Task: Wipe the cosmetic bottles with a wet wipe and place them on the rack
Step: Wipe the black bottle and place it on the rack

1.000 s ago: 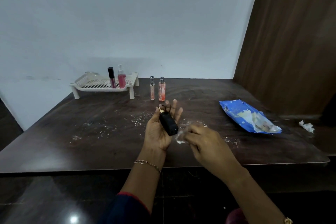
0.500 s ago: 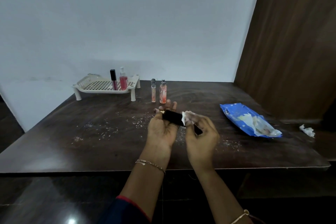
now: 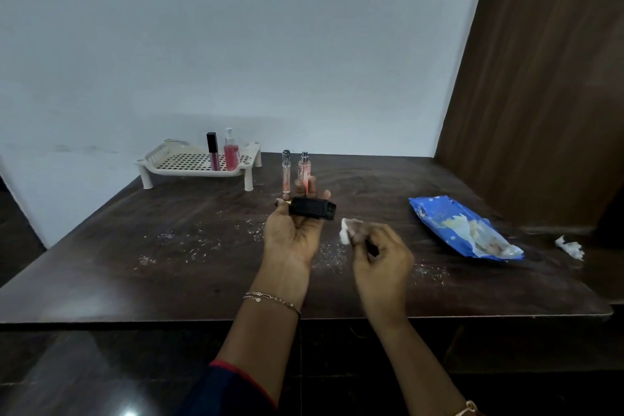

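I see the left hand [image 3: 293, 236] gripping the black bottle [image 3: 311, 208] sideways. The right hand [image 3: 381, 255] pinches the wet wipe [image 3: 347, 234], just beside the bottle, not touching.

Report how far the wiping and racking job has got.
Done, apparently: a dark tube and a pink spray bottle stand on the rack. In hand: the left hand holds a black bottle; the right hand pinches the wet wipe, clear of it. Remaining: a slim clear bottle and a peach bottle stand on the table.
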`<move>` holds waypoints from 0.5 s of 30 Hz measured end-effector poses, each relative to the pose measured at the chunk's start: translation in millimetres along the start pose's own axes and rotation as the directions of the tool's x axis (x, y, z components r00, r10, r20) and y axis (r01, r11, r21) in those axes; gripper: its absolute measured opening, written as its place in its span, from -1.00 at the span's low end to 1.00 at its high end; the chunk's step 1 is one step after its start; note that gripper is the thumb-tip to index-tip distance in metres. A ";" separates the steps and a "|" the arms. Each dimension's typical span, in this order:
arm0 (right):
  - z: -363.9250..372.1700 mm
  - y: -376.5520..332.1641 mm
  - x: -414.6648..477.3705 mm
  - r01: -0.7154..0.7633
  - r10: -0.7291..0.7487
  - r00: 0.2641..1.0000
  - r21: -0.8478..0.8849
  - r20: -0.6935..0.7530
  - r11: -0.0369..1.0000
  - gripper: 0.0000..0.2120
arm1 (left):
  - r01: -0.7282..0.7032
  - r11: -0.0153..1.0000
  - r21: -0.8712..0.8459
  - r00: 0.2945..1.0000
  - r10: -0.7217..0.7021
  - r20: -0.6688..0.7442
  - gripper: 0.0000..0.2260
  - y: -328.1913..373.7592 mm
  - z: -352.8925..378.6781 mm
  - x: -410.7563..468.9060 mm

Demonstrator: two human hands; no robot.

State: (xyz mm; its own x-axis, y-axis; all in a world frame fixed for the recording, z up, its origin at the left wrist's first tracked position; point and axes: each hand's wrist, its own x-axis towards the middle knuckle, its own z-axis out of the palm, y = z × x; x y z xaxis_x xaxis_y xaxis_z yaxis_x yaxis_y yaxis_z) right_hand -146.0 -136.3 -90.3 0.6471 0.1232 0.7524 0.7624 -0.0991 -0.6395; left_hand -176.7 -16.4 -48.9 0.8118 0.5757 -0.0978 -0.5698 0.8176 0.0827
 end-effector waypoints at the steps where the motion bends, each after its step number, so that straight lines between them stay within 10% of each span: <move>1: 0.9 -3.7 1.5 -0.035 0.036 0.999 0.026 -0.040 0.999 -0.77 | -0.001 1.000 0.020 1.000 0.001 0.013 -0.72 -0.9 0.0 -0.8; 4: 12.4 -19.6 6.1 -0.263 0.299 0.953 0.342 -0.058 0.902 -0.82 | -0.015 0.995 0.102 0.999 0.012 0.035 -0.76 -5.5 1.2 -3.1; 7: 26.6 -33.5 6.2 -0.469 0.557 0.826 0.657 0.088 0.590 -0.78 | -0.065 0.981 0.185 0.997 0.056 0.052 -0.80 -6.7 3.0 -1.8; 15: 59.3 -26.0 12.8 -0.657 0.706 0.673 0.618 0.221 0.432 -0.73 | -0.319 0.724 0.612 0.939 0.328 0.102 -0.89 26.1 -1.4 -0.4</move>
State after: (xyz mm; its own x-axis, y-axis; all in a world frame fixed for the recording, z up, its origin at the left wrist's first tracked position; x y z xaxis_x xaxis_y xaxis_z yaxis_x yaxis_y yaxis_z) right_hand -157.8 -73.6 -73.4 0.9726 0.2315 0.0196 -0.0982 0.4861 -0.8684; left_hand -192.1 4.7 -48.1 0.5882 0.8079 0.0365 -0.5937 0.4008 0.6978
